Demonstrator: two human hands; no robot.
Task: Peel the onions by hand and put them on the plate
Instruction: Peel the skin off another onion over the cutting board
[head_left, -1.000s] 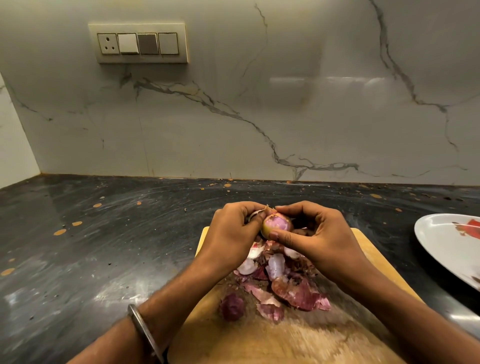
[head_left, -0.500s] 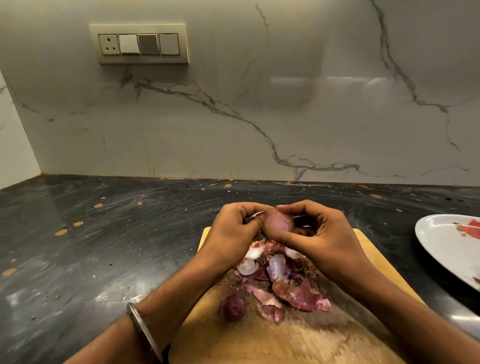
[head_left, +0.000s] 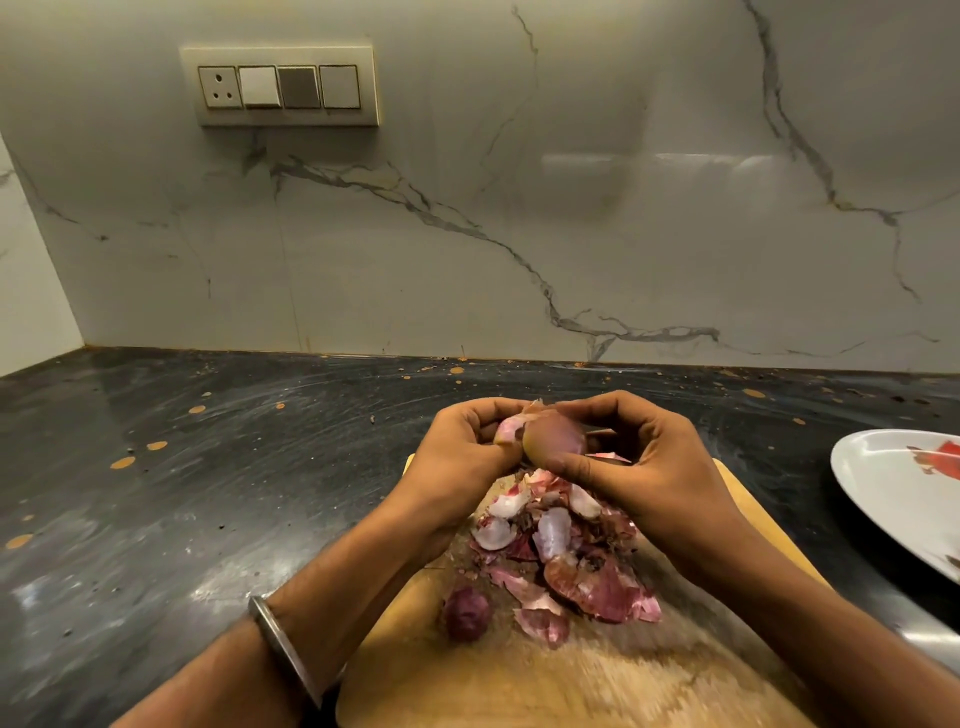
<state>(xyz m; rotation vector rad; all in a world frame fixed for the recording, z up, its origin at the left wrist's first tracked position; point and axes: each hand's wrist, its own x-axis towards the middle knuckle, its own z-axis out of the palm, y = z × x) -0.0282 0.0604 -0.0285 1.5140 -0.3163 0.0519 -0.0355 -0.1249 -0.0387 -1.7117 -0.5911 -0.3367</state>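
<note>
Head view: wooden cutting board (head_left: 597, 686) lies on black countertop (head_left: 208, 467) below marble wall (head_left: 519, 208).

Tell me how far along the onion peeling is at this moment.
Done: a pile of peels lies on the cutting board, so some peeling has happened. In hand: the right hand holds an onion while the left hand pulls a strip of skin from it. Left: a small unpeeled onion waits on the board, and the visible part of the plate holds no onions.
</note>
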